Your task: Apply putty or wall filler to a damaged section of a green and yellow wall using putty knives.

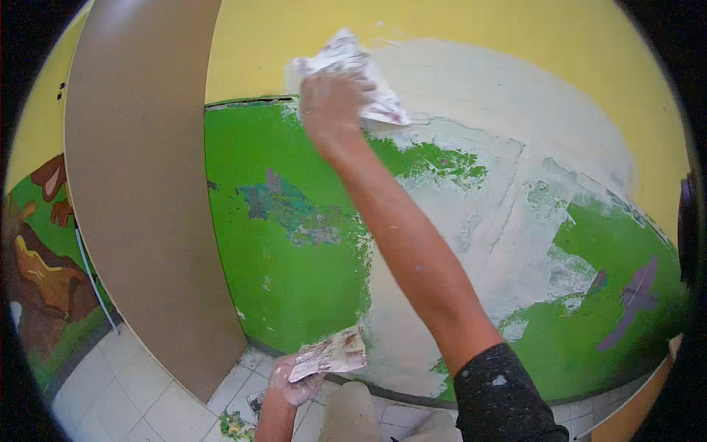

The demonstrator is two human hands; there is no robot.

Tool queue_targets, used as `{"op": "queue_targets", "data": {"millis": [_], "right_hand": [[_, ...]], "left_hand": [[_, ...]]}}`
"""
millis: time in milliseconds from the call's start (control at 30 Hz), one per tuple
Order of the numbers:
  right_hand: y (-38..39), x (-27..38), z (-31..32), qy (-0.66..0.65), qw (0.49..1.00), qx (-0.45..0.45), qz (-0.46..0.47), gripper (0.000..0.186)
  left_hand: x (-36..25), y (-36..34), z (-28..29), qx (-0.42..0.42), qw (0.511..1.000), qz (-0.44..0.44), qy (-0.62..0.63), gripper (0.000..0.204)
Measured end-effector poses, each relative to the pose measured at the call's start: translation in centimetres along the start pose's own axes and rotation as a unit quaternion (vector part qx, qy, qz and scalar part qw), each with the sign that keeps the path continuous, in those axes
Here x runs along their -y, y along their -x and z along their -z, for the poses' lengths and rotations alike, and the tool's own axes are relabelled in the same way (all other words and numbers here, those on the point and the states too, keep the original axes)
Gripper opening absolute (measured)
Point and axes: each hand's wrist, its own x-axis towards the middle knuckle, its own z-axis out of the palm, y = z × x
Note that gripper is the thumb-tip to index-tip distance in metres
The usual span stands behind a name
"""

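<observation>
My right hand (331,99) grips a wide scraper (375,96) smeared with white filler and holds it against the upper wall, where the yellow paint (479,29) meets the green. Low at the center, my left hand (294,379) is closed on a second putty-smeared scraper (335,352), held flat in front of my legs. A broad patch of white filler (486,221) covers the middle of the wall, over green paint (272,287) with chipped grey and purple spots.
A brown vertical panel (140,184) stands at the left, beside a painted mural (37,272) and a thin pale pipe (96,280). Below is a tiled floor (155,405) with small debris (236,427). An orange-brown board edge (626,420) shows at the lower right.
</observation>
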Motion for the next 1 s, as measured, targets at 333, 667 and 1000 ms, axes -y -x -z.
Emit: {"op": "queue_targets", "data": {"millis": [333,667,1000], "right_hand": [[5.4,-3.6,14.9,-0.153,0.97,-0.135,0.133,0.016],[4.2,-18.1,14.6,0.064,0.986,-0.15,0.045,0.026],[8.3,7.2,3.3,-0.089,0.976,0.153,0.125,0.042]], "left_hand": [[-1.4,0.7,-5.3,-0.019,0.962,-0.134,-0.237,0.033],[-6.7,-1.0,-18.0,0.047,0.944,-0.208,-0.25,0.028],[-9.4,3.5,-14.1,0.061,0.902,-0.286,-0.317,0.031]]}}
